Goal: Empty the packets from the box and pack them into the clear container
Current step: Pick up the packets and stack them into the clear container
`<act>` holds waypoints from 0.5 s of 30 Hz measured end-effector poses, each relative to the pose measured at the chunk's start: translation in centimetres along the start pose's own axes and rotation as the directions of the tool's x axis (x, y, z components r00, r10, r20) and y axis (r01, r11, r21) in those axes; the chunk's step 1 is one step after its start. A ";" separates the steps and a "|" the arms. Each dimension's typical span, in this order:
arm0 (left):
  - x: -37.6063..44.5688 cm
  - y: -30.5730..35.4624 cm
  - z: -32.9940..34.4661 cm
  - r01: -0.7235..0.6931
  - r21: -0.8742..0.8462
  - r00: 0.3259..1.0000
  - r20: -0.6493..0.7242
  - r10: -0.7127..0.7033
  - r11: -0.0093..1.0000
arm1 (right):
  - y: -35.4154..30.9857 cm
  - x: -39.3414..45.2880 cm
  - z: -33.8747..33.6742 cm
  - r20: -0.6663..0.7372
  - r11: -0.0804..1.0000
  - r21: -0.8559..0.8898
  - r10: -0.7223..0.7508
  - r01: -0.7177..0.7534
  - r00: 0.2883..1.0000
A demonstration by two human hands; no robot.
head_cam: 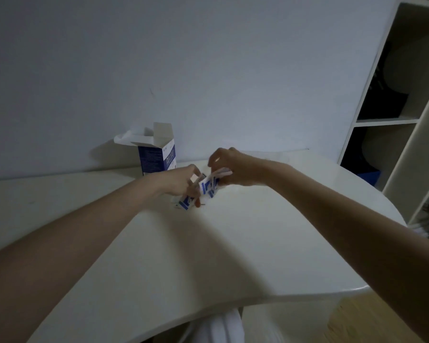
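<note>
My left hand (pixel 183 180) and right hand (pixel 229 167) both pinch blue-and-white packets (pixel 208 188) just above the table (pixel 258 243), gathering them into one stack, I judge. The opened box (pixel 157 154) stands upright behind, flaps up; I cannot make out the clear container in this dim view.

Blue-and-white packets (pixel 209 186), a blue-and-white box (pixel 157 157), on a white table (pixel 258 243).

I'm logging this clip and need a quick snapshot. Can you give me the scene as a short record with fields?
setting: white table against a wall, shelf unit at right
box: blue and white box, upright, top flaps open
packets: blue and white packets between both hands
left hand: left hand holds packets
right hand: right hand pinches packets
clear container: not visible
</note>
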State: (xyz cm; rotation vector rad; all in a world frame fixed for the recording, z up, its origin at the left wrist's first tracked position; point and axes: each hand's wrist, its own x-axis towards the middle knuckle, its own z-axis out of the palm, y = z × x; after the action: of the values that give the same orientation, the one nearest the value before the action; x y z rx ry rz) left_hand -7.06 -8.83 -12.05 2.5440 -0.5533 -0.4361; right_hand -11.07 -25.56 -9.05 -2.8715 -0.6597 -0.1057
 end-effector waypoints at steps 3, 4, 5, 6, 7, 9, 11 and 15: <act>-0.3 0.9 0.7 -0.075 0.049 0.989 0.128 0.069 0.996 | -0.9 0.2 0.3 0.103 1.000 0.007 -0.018 0.018 0.994; -0.5 0.9 0.9 -0.089 0.062 0.989 0.126 0.080 0.994 | -0.9 0.2 0.3 0.135 1.000 0.018 -0.006 0.004 0.991; -0.6 0.7 1.0 -0.095 0.052 0.990 0.110 0.089 0.994 | -0.8 0.3 0.4 0.152 0.999 0.031 0.008 -0.013 0.988; -0.7 0.6 1.0 -0.086 0.037 0.992 0.097 0.082 0.996 | -0.5 0.3 0.7 0.167 0.999 0.029 0.026 -0.031 0.986; -0.6 0.5 0.9 -0.072 0.035 0.993 0.092 0.069 0.997 | -0.3 0.2 0.9 0.184 0.999 0.015 0.044 -0.047 0.982; -0.4 1.1 0.8 -0.055 0.063 0.994 0.096 0.049 0.996 | 0.1 0.2 1.6 0.187 0.998 0.003 0.060 -0.061 0.980; 0.2 2.0 0.7 -0.072 0.114 0.995 0.071 0.064 0.991 | 0.5 0.2 1.9 0.109 0.997 0.032 0.073 -0.076 0.991; 1.8 2.8 0.5 -0.122 0.242 0.991 -0.018 0.130 0.962 | 2.5 -0.2 1.6 -0.123 0.992 -0.053 0.104 -0.111 0.987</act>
State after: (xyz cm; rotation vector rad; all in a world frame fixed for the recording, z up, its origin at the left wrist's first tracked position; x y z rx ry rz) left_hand -6.53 -12.03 -11.32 2.7190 -0.7939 -0.2944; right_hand -10.14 -27.54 -11.05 -2.9225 -0.4856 -0.2839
